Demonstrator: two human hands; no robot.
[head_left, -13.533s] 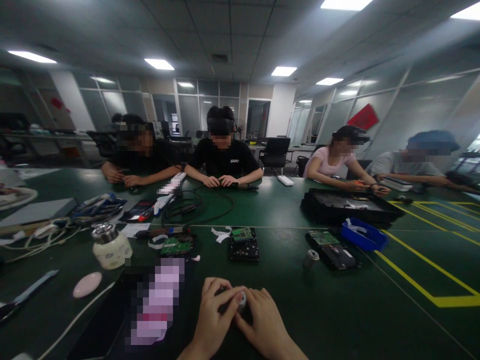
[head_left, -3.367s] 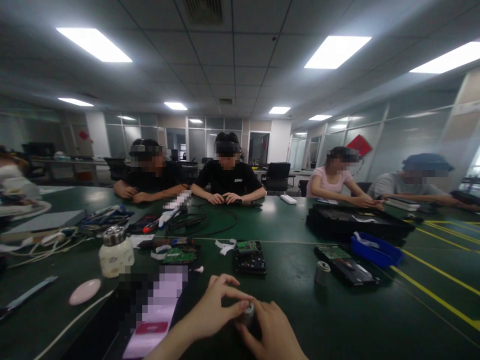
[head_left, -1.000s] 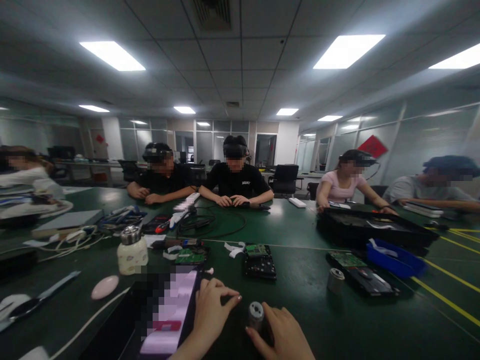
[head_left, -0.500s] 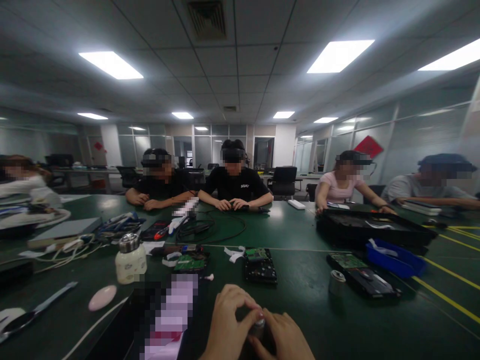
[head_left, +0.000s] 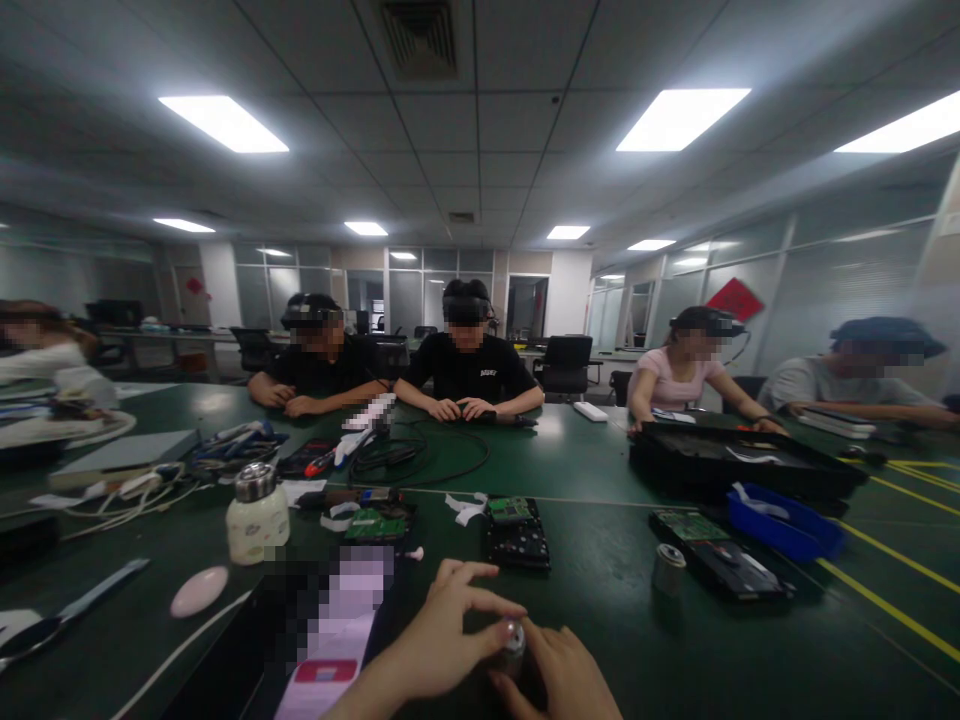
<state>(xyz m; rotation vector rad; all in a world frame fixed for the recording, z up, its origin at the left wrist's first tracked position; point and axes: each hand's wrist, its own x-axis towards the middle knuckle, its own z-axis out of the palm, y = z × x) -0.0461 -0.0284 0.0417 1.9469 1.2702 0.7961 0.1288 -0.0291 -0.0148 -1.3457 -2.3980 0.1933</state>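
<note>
Low in the view, both hands meet at a small silver metal cylinder (head_left: 514, 650) just above the green table. The thumb and index finger of my left hand (head_left: 442, 630) are at its top, while the other fingers are spread loosely. My right hand (head_left: 559, 670) is closed round its right side, thumb below and index finger near the top. The fingers hide much of the cylinder's body. A similar metal cylinder (head_left: 669, 570) stands upright to the right, beside a black unit with a green circuit board (head_left: 690, 525).
Ahead lies another black board unit (head_left: 517, 545); a third green board (head_left: 379, 523) is left of it. A cream flask (head_left: 258, 515), a pink oval object (head_left: 199, 592) and a black case (head_left: 217, 650) stand left. A blue tray (head_left: 784, 525) is right. Several people sit opposite.
My left hand has shifted slightly left and turned, its fingers now more extended, uncovering the cylinder's top. My right hand has moved a little left. The whole view has shifted slightly.
</note>
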